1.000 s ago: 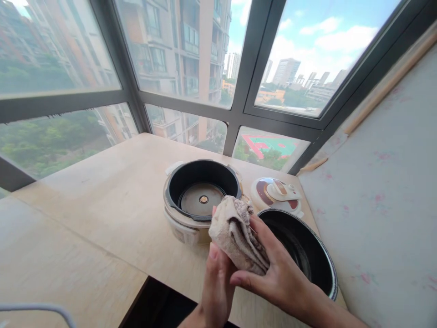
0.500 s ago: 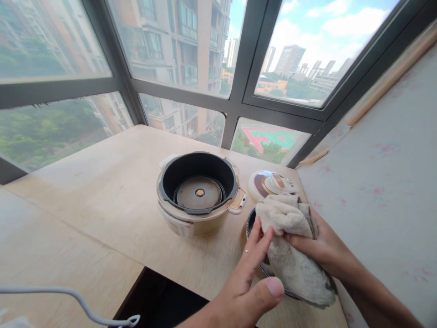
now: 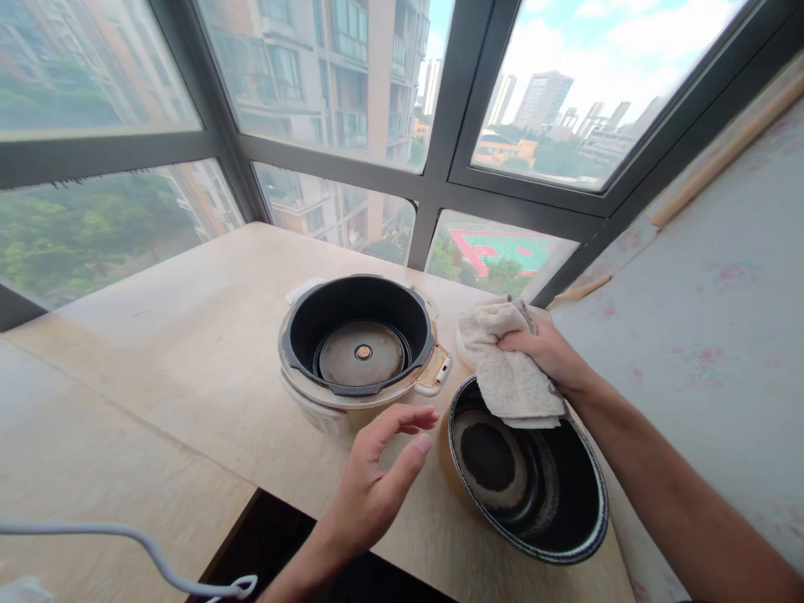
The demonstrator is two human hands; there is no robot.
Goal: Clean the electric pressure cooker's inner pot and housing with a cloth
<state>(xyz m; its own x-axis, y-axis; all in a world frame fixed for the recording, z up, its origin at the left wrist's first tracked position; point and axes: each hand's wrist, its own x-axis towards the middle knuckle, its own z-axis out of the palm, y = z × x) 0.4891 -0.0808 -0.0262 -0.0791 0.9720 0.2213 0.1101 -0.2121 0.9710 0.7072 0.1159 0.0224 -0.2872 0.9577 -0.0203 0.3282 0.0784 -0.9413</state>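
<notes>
My right hand (image 3: pixel 553 352) grips a crumpled greyish-white cloth (image 3: pixel 512 360), which hangs over the far rim of the inner pot (image 3: pixel 533 469). That pot is dark inside with worn rings on its bottom, and it stands tilted towards me at the right. Left of it my left hand (image 3: pixel 380 473) hovers with curved fingers and thumb apart, nothing between them. Beyond that hand stands the pressure cooker body (image 3: pixel 361 352), uncovered, its round heating plate showing inside. Behind the cloth the cooker lid is almost wholly hidden.
The pale wooden counter (image 3: pixel 157 335) runs to the window frame (image 3: pixel 433 226). A dark opening (image 3: pixel 270 544) cuts into its front edge. A grey-white cable (image 3: pixel 144 544) lies at the lower left. A flowered wall (image 3: pixel 703 352) bounds the right side.
The cloth has moved up and away from me with my right hand, uncovering the pot's inside. My left hand has left the cloth and shifted left.
</notes>
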